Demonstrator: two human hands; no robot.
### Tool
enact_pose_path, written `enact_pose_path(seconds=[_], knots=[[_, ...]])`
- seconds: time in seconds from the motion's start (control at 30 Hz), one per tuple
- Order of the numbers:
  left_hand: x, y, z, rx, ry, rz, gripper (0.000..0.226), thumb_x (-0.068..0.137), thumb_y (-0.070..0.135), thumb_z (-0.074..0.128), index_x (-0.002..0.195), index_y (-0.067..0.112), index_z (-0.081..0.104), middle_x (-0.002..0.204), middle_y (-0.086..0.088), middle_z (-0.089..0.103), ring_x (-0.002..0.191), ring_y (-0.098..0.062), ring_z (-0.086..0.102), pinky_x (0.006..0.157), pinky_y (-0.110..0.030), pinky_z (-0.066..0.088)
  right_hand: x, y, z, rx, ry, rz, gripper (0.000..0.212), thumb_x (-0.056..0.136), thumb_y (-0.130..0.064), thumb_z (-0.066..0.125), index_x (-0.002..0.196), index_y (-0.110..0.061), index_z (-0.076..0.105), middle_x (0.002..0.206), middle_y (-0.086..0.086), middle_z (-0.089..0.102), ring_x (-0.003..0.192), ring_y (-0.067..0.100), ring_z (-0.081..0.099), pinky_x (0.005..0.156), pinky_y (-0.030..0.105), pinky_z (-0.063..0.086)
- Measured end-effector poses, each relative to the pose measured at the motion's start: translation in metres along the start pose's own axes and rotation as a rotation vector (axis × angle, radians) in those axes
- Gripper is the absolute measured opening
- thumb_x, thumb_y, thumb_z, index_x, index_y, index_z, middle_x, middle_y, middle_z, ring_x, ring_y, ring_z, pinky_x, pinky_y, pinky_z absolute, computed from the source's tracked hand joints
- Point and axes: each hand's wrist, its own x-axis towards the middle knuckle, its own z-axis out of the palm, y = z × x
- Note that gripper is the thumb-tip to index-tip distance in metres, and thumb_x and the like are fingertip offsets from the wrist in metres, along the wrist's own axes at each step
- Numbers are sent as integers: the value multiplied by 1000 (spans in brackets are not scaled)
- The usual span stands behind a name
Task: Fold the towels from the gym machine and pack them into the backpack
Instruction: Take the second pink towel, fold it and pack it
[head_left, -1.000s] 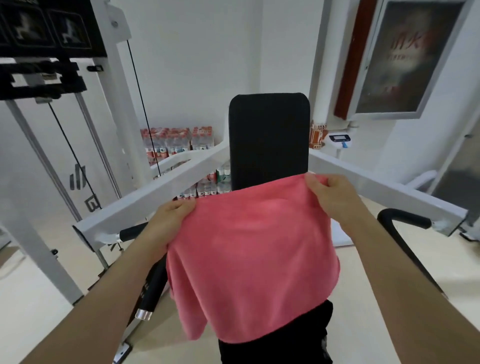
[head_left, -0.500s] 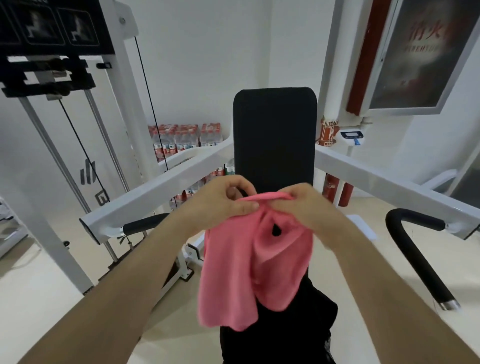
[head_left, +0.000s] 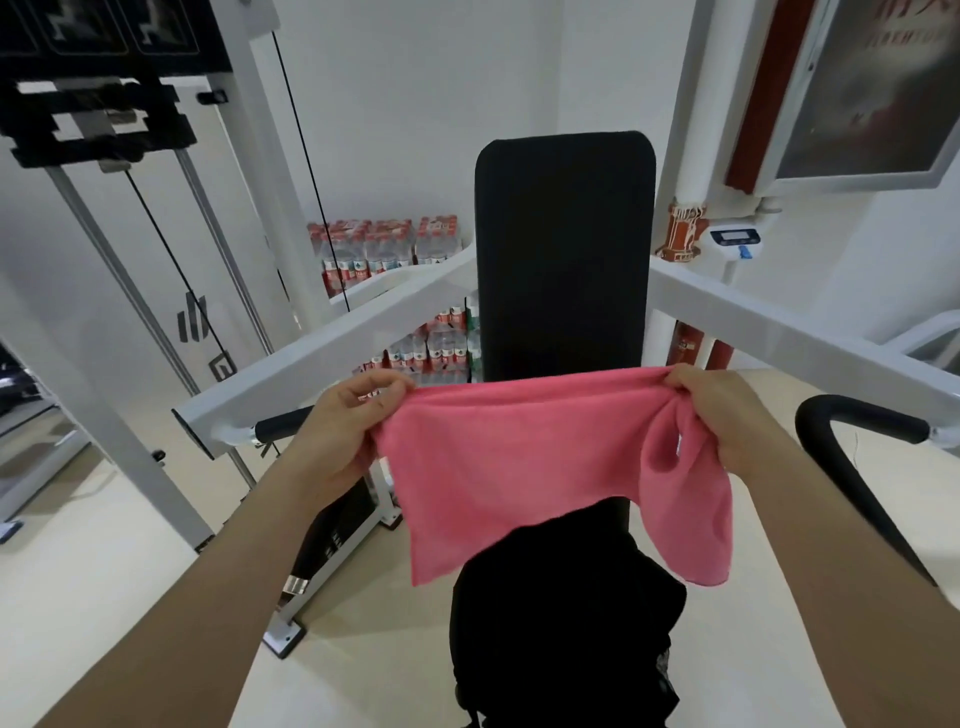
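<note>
Black weight plates (head_left: 98, 119) sit far left, with bottles (head_left: 384, 249) stacked by the wall behind a white beam (head_left: 332, 353). The left hand (head_left: 343, 415) pinches one top corner of the pink towel (head_left: 509, 467) between thumb and curled fingers. The towel is stretched taut before the backrest (head_left: 563, 249), its lower edge overlapping the backpack (head_left: 561, 613). The right hand (head_left: 727, 410) grips the bunched far corner, near a black handle (head_left: 852, 452).

Backpack (head_left: 566, 629) top behind towel (head_left: 509, 467)
</note>
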Motion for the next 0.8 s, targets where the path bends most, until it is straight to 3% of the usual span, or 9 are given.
enact_pose_path(seconds=[0.07, 0.17, 0.27, 0.4, 0.5, 0.57, 0.63, 0.7, 0.8], knots=[[1, 1, 0, -23, -115, 24, 11, 80, 19, 67, 89, 15, 74, 75, -5, 64, 57, -13, 57, 52, -22, 54, 6, 3, 3, -110, -52, 22, 29, 75, -35, 63, 86, -9, 69, 87, 14, 68, 82, 31, 64, 79, 42, 52], [-3, 11, 8, 5, -425, -30, 31, 75, 12, 78, 104, 6, 72, 90, -14, 68, 71, -20, 64, 65, -26, 60, 16, 7, 6, -279, -175, 13, 46, 67, -49, 71, 93, -12, 72, 95, 15, 71, 87, 32, 68, 85, 44, 56], [-11, 21, 26, 132, -609, -91, 41, 80, -15, 63, 117, 4, 65, 104, -16, 69, 89, -25, 68, 83, -33, 59, 7, -2, 11, -240, -394, -38, 36, 77, -30, 79, 103, -8, 68, 99, 12, 73, 92, 27, 71, 89, 41, 56], [-22, 33, 64, 637, -344, 145, 21, 92, 4, 57, 97, 16, 73, 84, 0, 76, 76, -11, 72, 67, -23, 57, -13, -12, 17, 91, -634, -79, 24, 88, -1, 62, 112, -3, 65, 105, 15, 72, 97, 26, 69, 84, 35, 57], [-25, 32, 82, 874, -118, 415, 15, 83, 19, 70, 84, 33, 74, 76, 12, 68, 70, 3, 62, 65, -10, 46, -32, -16, 27, 221, -550, -181, 20, 94, -2, 54, 106, -2, 70, 94, 13, 73, 85, 21, 69, 71, 28, 57], [-25, 29, 88, 779, -84, 457, 8, 73, 27, 76, 81, 28, 76, 83, 6, 65, 76, 1, 61, 73, -12, 49, -48, -19, 32, 243, -484, -240, 17, 93, -6, 57, 100, -3, 73, 92, 15, 73, 83, 23, 69, 75, 31, 58], [-27, 27, 95, 489, -153, 350, 21, 68, 26, 75, 82, 11, 75, 84, -5, 71, 78, -13, 68, 78, -25, 56, -64, -23, 36, 223, -450, -304, 13, 88, -8, 64, 95, -3, 74, 90, 16, 72, 81, 26, 69, 76, 35, 58], [-29, 24, 103, 310, -176, 247, 19, 67, 25, 75, 80, 11, 73, 80, -8, 73, 77, -21, 70, 76, -33, 59, -78, -27, 38, 179, -415, -361, 11, 84, -12, 70, 91, -5, 75, 89, 16, 74, 83, 32, 71, 79, 40, 58], [-31, 20, 112, 364, -113, 251, 15, 68, 28, 76, 80, 19, 76, 78, 1, 75, 76, -12, 72, 70, -22, 57, -90, -29, 39, 109, -463, -346, 18, 86, -28, 66, 86, -15, 78, 80, 7, 75, 78, 24, 72, 77, 36, 58]])
